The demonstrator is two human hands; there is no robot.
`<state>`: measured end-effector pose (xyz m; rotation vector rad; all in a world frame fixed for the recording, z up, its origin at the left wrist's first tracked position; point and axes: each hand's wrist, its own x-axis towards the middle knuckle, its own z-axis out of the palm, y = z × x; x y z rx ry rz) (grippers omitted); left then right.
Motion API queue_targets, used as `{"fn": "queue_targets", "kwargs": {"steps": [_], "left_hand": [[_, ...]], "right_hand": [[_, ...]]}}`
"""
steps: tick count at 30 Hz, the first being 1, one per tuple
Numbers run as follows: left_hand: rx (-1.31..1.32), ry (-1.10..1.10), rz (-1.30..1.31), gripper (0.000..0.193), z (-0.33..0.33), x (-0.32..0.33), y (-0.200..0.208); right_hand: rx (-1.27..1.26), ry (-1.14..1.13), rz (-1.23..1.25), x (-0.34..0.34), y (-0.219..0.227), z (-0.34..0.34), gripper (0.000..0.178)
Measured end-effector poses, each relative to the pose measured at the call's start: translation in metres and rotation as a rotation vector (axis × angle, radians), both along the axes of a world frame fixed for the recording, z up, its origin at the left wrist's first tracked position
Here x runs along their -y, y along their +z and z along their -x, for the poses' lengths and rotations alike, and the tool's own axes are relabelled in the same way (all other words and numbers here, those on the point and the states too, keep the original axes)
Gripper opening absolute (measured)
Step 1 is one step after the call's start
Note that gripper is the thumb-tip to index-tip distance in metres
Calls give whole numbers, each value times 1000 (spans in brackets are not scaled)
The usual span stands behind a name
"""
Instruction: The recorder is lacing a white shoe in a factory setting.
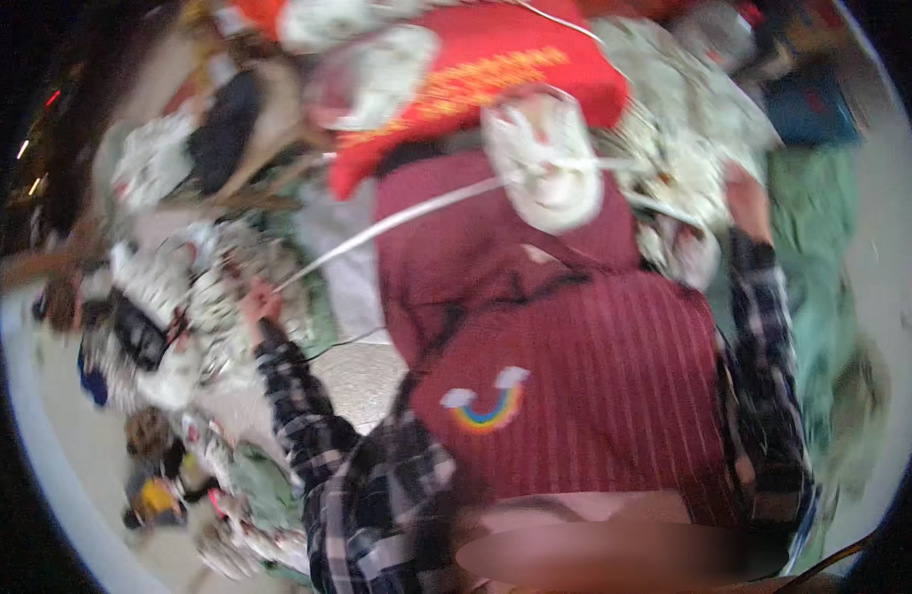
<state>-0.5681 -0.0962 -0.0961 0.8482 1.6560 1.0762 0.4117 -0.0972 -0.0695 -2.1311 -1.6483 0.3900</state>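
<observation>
A white, rounded, shoe-like thing (pixel 560 188) lies on the maroon cloth over my lap; blur hides its exact kind. From it a white strap (pixel 406 213) stretches taut down to the left, where my left hand (pixel 263 300) pinches its end. More white strap shows on the thing's right side. My right hand (pixel 748 203) is out to the right, beside a heap of white pieces (pixel 674 178). Motion smears its fingers, so whether they hold anything does not show.
A red printed bag (pixel 486 74) lies beyond my lap. White pieces (pixel 213 287) are heaped at my left, with a dark object (pixel 137 332) beside them. Green cloth (pixel 817 257) spreads along the right. People (pixel 159 465) are at the far left.
</observation>
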Motion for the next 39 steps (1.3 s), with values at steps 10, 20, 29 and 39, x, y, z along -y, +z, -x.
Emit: {"fn": "queue_targets", "kwargs": {"steps": [10,20,29,39], "left_hand": [[451,545,-153,16,-51,-78,14],[-156,130,-406,40,-255,-86,72],[148,-611,-441,24,-460,-102,142],[-221,-838,18,15,-521,-88,134]], "right_hand": [[531,-157,-61,118,-78,-301,33],[502,32,77,58,2,-138,39],[-995,134,145,-44,128,150,30],[-490,420,167,-59,94,214,18]]}}
